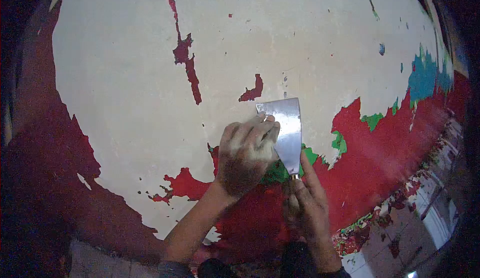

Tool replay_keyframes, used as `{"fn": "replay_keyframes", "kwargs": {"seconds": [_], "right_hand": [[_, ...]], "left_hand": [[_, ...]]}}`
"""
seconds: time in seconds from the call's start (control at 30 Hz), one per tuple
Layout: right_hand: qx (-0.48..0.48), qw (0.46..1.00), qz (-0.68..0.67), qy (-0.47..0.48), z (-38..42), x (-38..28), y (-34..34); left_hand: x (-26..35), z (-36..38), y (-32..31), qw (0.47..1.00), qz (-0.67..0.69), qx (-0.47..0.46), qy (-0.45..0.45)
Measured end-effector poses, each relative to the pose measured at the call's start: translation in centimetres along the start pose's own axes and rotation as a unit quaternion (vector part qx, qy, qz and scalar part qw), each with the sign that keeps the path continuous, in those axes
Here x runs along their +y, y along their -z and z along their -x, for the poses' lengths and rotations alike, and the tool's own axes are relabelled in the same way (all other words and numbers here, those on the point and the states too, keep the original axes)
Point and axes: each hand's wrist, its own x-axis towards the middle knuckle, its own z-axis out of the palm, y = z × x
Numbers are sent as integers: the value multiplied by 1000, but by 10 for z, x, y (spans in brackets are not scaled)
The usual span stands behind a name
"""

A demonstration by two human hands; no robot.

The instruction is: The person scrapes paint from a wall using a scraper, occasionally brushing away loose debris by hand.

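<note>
A wide metal scraper [285,130] lies flat against a wall [125,78], near the middle of the view, its shiny blade broad at the top and narrowing down to the handle. The left hand [246,155], dusted white, presses its fingers flat on the blade's left side, loosely spread rather than gripping. The right hand [306,205] is closed around the handle below, forefinger stretched up toward the blade. The blade's top edge sits on bare cream plaster, just beside a small red paint patch [252,90]. Red and green paint [380,148] remains to the right and below; scraped flakes [400,198] litter the floor at lower right.
</note>
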Motion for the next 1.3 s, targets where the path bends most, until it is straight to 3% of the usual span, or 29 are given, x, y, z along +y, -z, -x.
{"fn": "replay_keyframes", "kwargs": {"seconds": [0.3,0.37,0.57,0.67,0.8,0.87,0.97,1.3], "right_hand": [[19,999,27,20,-1,-6,-12],[10,998,57,27,-6,-9,-12],[5,1000,-15,14,-7,-3,-6],[4,1000,22,19,3,-9,-3],[7,1000,-7,25,-8,-2,-4],[-13,999,-49,8,-3,-12,-6],[18,1000,16,6,-4,-4,-4],[3,998,57,38,-2,-21,2]], "left_hand": [[-6,-9,0,998,-6,57,-11],[1,-9,3,999,-19,28,4],[-1,-9,3,999,-7,29,-12],[7,-10,8,1000,3,11,3],[-4,-16,-1,996,1,84,-10],[4,-13,6,999,-2,44,-7],[-1,-10,1,998,-8,58,-17],[7,-17,0,997,8,74,14]]}}
